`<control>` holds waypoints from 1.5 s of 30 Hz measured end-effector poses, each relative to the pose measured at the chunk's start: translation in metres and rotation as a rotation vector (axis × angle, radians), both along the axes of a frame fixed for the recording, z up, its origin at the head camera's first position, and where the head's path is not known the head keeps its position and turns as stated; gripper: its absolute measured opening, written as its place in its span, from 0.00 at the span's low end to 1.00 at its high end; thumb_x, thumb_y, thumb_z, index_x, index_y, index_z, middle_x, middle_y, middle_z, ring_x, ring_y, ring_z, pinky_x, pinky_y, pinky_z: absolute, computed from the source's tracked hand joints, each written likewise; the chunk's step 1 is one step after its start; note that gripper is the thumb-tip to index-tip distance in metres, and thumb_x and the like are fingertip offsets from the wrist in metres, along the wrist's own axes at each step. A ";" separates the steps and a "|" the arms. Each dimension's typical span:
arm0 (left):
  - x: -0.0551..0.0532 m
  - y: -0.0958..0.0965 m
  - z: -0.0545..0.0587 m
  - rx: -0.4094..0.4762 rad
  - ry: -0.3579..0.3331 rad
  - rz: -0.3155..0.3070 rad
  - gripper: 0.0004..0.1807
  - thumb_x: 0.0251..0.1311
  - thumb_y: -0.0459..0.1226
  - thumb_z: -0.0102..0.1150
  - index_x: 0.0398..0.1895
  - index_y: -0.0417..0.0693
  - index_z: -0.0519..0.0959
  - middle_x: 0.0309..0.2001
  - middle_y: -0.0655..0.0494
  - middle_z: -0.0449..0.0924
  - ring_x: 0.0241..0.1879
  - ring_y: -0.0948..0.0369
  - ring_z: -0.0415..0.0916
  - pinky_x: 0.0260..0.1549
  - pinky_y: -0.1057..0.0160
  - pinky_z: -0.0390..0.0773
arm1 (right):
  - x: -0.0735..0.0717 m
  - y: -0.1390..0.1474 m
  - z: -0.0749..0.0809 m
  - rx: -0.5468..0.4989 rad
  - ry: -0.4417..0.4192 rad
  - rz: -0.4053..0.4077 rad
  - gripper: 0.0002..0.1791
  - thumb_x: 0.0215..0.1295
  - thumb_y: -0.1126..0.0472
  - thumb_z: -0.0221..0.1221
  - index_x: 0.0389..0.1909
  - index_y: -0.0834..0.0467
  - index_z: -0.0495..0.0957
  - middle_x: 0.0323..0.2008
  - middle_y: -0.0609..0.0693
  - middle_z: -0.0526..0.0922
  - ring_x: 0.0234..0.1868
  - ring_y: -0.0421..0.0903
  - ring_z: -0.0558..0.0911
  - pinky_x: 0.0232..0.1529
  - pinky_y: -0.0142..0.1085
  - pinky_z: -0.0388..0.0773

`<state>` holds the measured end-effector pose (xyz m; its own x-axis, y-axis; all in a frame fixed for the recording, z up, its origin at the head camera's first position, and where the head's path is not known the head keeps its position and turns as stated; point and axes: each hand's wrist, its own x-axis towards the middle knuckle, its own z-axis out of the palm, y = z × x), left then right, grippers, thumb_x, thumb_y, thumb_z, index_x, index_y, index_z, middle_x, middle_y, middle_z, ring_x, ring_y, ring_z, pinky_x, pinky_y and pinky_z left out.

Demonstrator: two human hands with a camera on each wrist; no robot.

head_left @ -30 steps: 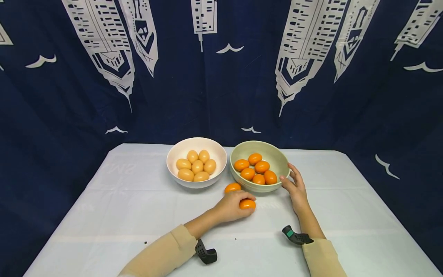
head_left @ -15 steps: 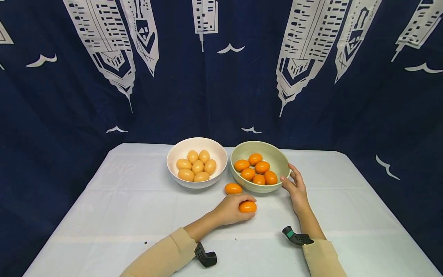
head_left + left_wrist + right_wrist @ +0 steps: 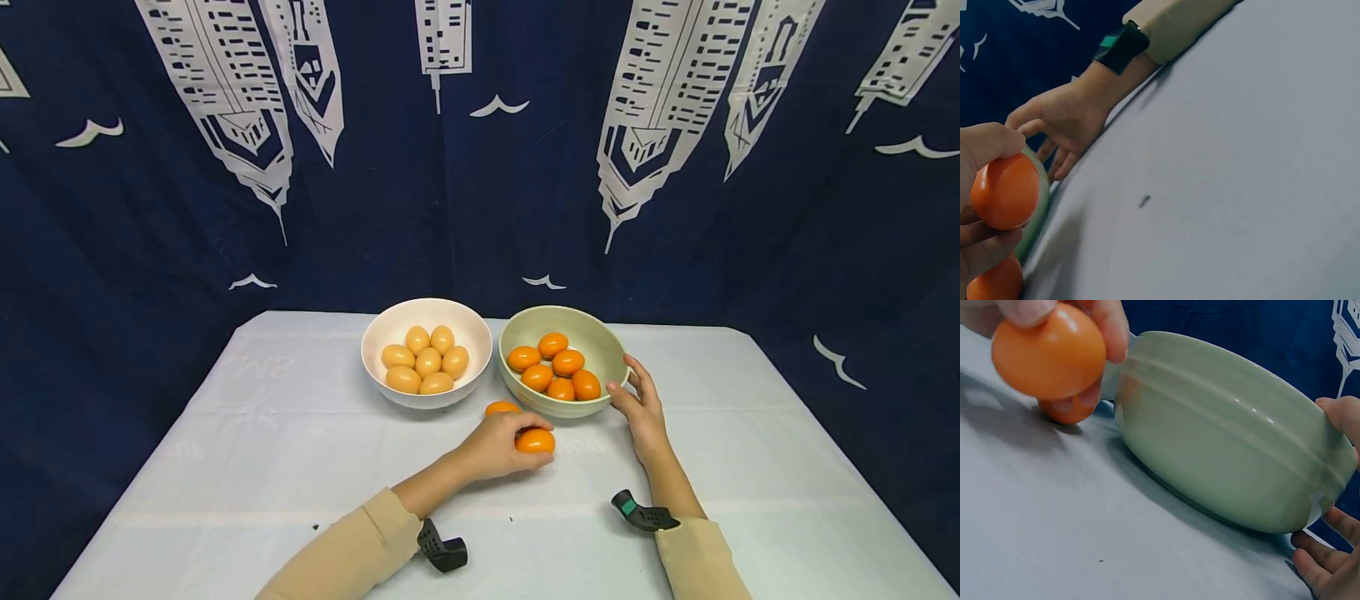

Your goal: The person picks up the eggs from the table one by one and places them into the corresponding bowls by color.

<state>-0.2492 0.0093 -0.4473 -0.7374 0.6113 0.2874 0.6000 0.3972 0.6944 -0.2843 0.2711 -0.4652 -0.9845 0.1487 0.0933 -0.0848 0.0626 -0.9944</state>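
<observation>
My left hand (image 3: 495,446) pinches a glossy orange egg (image 3: 535,442) between thumb and fingers, in front of the green bowl (image 3: 558,408). In the right wrist view this held egg (image 3: 1050,353) hangs above the white tabletop. Behind the hand, a second orange egg (image 3: 502,407) lies on the table close to the bowl, partly covered by the hand. Several orange eggs (image 3: 567,362) lie inside the green bowl. My right hand (image 3: 645,417) grips that bowl's right side, its thumb (image 3: 1341,415) at the rim and its other fingers lower down, near the base.
Left of the green bowl stands a white bowl (image 3: 367,367) with several pale yellow-brown eggs (image 3: 427,362). Both bowls are near the far edge of the white-covered table (image 3: 247,450). A dark blue curtain (image 3: 442,208) with white building prints hangs behind.
Holding the orange egg, my left hand dips slightly toward me, then shifts back toward the bowls, covering more of the egg on the table. The right hand and both bowls stay put.
</observation>
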 end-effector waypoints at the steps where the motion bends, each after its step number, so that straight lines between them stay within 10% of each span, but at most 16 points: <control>1: -0.001 0.000 0.003 -0.002 0.018 0.001 0.20 0.55 0.44 0.69 0.51 0.48 0.81 0.40 0.64 0.82 0.37 0.69 0.71 0.42 0.71 0.70 | 0.000 0.000 0.000 -0.001 -0.002 0.000 0.36 0.72 0.60 0.54 0.77 0.48 0.51 0.72 0.57 0.57 0.58 0.43 0.67 0.47 0.24 0.72; 28: -0.030 0.002 0.060 0.036 0.066 -0.050 0.21 0.55 0.42 0.71 0.51 0.45 0.82 0.48 0.55 0.83 0.46 0.64 0.76 0.51 0.65 0.74 | 0.001 -0.001 0.002 0.016 0.009 -0.004 0.36 0.71 0.59 0.55 0.76 0.49 0.53 0.72 0.58 0.57 0.62 0.49 0.65 0.47 0.23 0.72; 45: -0.058 0.021 0.056 0.096 -0.115 0.050 0.24 0.59 0.46 0.67 0.57 0.48 0.79 0.52 0.58 0.80 0.48 0.65 0.75 0.50 0.70 0.73 | 0.002 0.000 0.002 0.024 -0.008 0.001 0.36 0.71 0.57 0.55 0.76 0.49 0.52 0.72 0.58 0.56 0.64 0.51 0.65 0.47 0.22 0.72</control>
